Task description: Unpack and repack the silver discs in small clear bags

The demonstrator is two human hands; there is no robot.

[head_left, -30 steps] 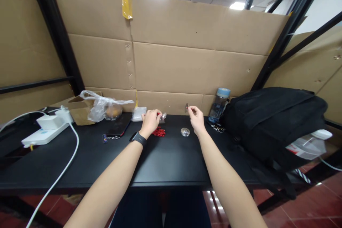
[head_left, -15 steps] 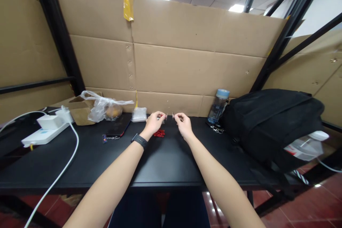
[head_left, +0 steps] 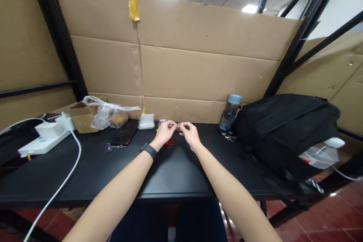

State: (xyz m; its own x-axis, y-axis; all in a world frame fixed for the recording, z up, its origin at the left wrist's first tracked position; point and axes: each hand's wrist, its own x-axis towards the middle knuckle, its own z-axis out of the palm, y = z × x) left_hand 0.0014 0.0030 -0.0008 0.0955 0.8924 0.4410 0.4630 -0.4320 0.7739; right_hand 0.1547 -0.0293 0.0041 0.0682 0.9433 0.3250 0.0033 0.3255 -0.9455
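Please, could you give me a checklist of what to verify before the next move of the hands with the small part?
1. Left hand and right hand meet fingertip to fingertip above the table: ok.
2. Small part pinched between both hands: ok. Its exact shape: cannot tell.
3. Red pieces lie on the table just under the left hand, partly hidden: ok.
4. Water bottle upright, apart from the right hand: ok.
5. Phone lies flat, apart from the left hand: ok.
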